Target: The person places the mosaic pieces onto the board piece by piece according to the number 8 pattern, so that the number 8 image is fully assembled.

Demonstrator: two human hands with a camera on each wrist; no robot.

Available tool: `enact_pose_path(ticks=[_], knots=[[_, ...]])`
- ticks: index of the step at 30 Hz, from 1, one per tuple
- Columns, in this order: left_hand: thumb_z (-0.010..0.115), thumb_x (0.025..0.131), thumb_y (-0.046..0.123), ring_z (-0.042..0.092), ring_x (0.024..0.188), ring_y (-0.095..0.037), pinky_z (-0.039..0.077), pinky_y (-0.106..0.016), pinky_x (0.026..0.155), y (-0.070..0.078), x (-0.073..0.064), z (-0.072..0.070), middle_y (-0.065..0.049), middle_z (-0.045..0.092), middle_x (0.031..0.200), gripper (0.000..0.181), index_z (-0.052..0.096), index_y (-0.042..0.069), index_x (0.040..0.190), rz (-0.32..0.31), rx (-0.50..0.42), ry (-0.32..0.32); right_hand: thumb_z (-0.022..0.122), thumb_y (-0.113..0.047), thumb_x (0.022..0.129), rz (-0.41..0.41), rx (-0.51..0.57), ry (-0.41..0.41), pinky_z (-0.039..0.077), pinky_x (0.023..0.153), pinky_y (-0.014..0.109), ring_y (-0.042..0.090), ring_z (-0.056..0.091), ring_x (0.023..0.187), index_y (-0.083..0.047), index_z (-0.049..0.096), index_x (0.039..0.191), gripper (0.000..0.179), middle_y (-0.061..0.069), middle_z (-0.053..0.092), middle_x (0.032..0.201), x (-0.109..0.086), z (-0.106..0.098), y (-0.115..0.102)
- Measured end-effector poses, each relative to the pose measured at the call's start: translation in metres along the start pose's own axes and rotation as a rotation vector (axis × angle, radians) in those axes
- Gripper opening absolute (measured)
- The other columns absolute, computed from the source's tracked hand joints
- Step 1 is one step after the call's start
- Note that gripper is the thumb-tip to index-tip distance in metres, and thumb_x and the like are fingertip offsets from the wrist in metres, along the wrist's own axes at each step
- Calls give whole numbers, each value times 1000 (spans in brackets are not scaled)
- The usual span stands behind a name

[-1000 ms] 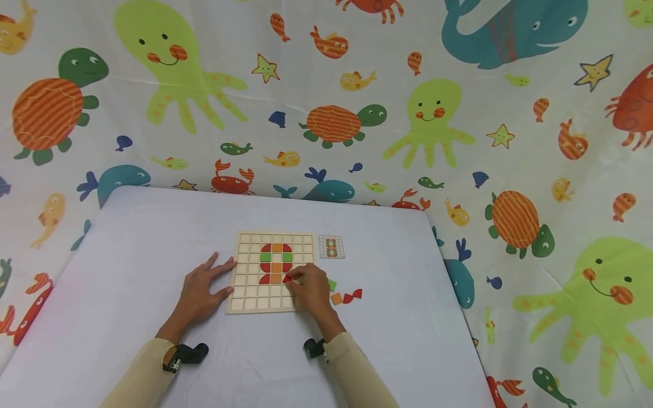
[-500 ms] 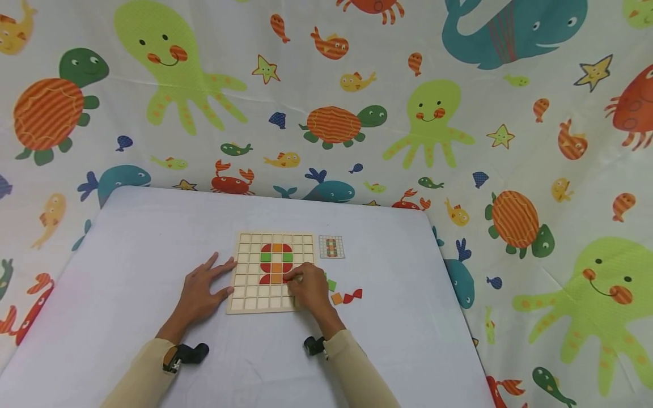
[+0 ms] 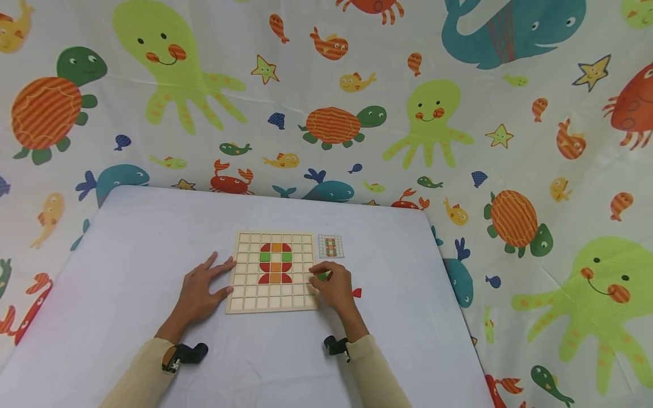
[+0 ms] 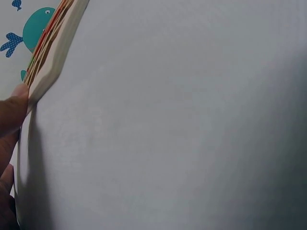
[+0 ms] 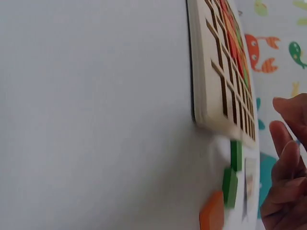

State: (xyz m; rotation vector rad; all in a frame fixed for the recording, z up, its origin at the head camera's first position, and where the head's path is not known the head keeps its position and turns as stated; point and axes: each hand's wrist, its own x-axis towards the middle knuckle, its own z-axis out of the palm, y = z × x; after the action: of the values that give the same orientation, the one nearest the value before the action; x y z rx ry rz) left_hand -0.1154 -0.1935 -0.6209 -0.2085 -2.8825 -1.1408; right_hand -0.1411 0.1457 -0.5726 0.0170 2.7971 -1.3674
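A wooden grid board [image 3: 251, 304] lies on the white table, with red, orange and green pieces set in its middle cells. My left hand [image 3: 203, 286] rests at the board's left edge, fingers spread; in the left wrist view the thumb [image 4: 17, 105] touches the rim. Just off the right edge, my right hand [image 3: 334, 288] hovers over the loose pieces, thumb and fingers parted and holding nothing. Beneath it, a green block [image 3: 322, 276] shows between the fingers. The right wrist view has two green blocks [image 5: 230, 187] and an orange block [image 5: 212, 212] beside the board's corner.
A small pattern card [image 3: 331, 246] lies right of the board near its top corner. Part of a red piece [image 3: 357, 293] shows past the right hand. Behind the table hangs a cloth [image 3: 316, 68] printed with sea animals.
My right hand has let go of a red piece, now set in the board right of the lower orange one, and has moved right over the loose pieces. The left hand stays put.
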Motion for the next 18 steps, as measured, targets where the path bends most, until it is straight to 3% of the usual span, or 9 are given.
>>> enact_pose_path(ticks=[7, 18], knots=[[81, 91, 16, 27, 159, -53, 17, -75, 122, 2, 1, 0, -24, 43, 166, 67, 57, 14, 153, -11, -3, -18, 85, -10, 87, 9, 36, 24, 44, 51, 22, 14, 55, 61, -16, 82, 103, 16, 1, 77, 91, -2, -32, 21], [84, 88, 13, 32, 157, -53, 22, -76, 118, 5, -1, -3, -22, 52, 160, 65, 61, 10, 149, 37, -8, 31, 85, -12, 87, 90, 19, 82, 45, 56, 24, 16, 55, 68, -14, 82, 105, 18, 0, 77, 89, -3, -55, 45]])
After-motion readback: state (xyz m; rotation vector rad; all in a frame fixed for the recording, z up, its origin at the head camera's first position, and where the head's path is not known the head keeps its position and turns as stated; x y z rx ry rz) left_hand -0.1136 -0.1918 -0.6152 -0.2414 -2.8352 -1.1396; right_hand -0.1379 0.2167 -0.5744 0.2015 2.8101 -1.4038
